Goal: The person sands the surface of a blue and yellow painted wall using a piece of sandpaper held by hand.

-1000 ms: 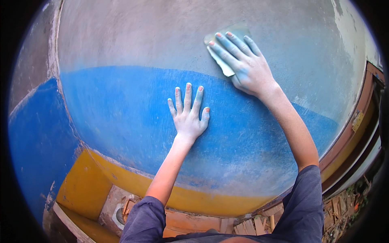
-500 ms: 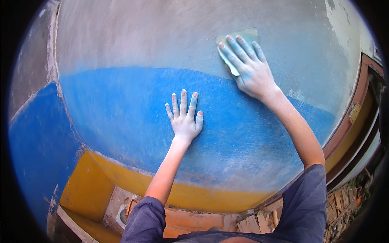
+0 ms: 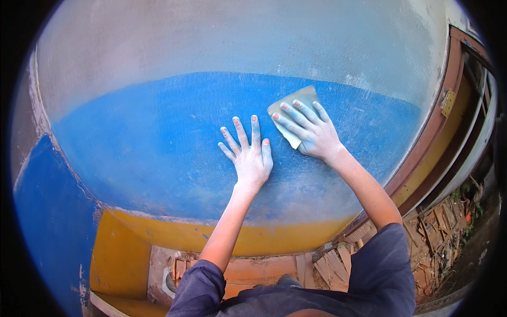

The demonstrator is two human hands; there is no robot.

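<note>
A wall with a blue painted band [image 3: 158, 142] and a pale grey part [image 3: 211, 37] above it fills most of the view. My right hand [image 3: 317, 134] presses a pale, greenish-grey sheet of sandpaper [image 3: 307, 94] against the blue band, fingers laid over it. Part of the sheet is hidden under the palm. To its left, my left hand [image 3: 250, 162] rests flat on the same blue paint with its fingers spread and nothing held. Whitish-blue dust coats both hands.
A yellow strip [image 3: 264, 238] runs along the wall's bottom. On the right is a brown door frame [image 3: 441, 116] with a hinge [image 3: 448, 103]. Broken wood and debris [image 3: 438, 227] lie low at the right, and boards [image 3: 332, 267] lie below. A blue side wall [image 3: 53, 222] meets the corner at left.
My right hand has come down with the sandpaper, from the grey part onto the blue band. My left hand stays flat on the wall; the view has shifted.
</note>
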